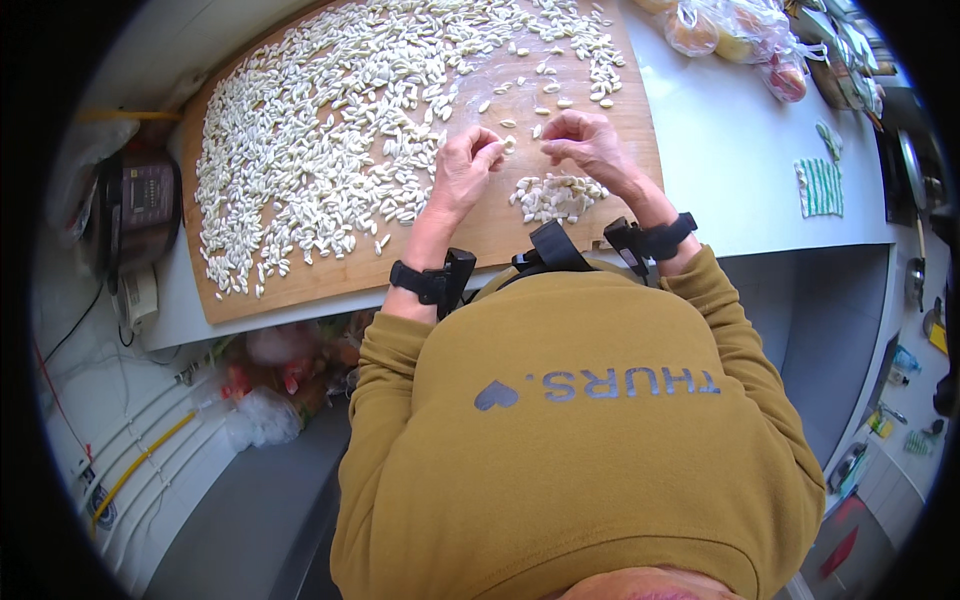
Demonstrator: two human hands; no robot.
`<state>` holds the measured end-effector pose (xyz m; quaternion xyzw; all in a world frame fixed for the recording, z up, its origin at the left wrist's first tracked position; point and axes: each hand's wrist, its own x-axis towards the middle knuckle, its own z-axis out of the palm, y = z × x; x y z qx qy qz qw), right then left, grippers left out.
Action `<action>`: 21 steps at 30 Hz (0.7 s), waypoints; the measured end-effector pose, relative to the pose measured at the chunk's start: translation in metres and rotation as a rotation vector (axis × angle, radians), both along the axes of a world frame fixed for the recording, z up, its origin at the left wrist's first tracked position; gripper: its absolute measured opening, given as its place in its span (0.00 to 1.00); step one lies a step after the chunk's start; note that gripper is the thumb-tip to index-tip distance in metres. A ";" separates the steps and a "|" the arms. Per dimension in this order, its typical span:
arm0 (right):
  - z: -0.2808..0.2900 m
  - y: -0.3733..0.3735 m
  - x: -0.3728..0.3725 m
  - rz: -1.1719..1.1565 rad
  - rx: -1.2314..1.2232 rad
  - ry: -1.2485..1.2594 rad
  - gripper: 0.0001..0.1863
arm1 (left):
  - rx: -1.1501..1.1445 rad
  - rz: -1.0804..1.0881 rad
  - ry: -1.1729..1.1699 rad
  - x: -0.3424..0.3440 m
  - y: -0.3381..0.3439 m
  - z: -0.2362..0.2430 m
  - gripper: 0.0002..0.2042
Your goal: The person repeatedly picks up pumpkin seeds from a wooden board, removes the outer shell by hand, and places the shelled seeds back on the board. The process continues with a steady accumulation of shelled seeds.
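Many small pale, oval dough pieces [310, 140] cover much of a wooden board [640, 140], with a looser scatter toward its upper right. My left hand [468, 165] is closed in a pinch on a small piece [508, 145] at the fingertips, over the board. Just to its right, my right hand [585, 150] has curled fingers with thumb and index close together; what they hold, if anything, is too small to make out. A separate heap of pale pieces [555, 200] lies below my right hand, near the board's front edge.
The board rests on a white counter [730, 180]. Plastic bags of food [700, 30] and a striped cloth [818, 188] are at the right. A dark appliance [140, 205] stands at the left. Bags [265, 410] lie under the counter. An opening [800, 310] shows below at the right.
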<state>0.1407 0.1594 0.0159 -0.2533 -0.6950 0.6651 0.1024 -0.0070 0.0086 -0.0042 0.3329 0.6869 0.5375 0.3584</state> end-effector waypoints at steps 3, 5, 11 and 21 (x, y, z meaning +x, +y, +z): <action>0.003 0.018 0.024 -0.089 0.354 -0.072 0.04 | 0.060 -0.052 -0.329 0.000 -0.001 0.005 0.05; 0.002 0.033 0.045 -0.261 0.408 -0.169 0.04 | 0.097 -0.060 -0.452 -0.002 -0.002 0.009 0.05; -0.022 0.051 0.069 -0.258 0.898 -0.422 0.05 | 0.161 -0.110 -0.594 0.001 0.009 0.018 0.06; -0.031 0.061 0.056 -0.355 0.694 -0.345 0.08 | 0.206 -0.088 -0.849 0.018 0.043 0.012 0.09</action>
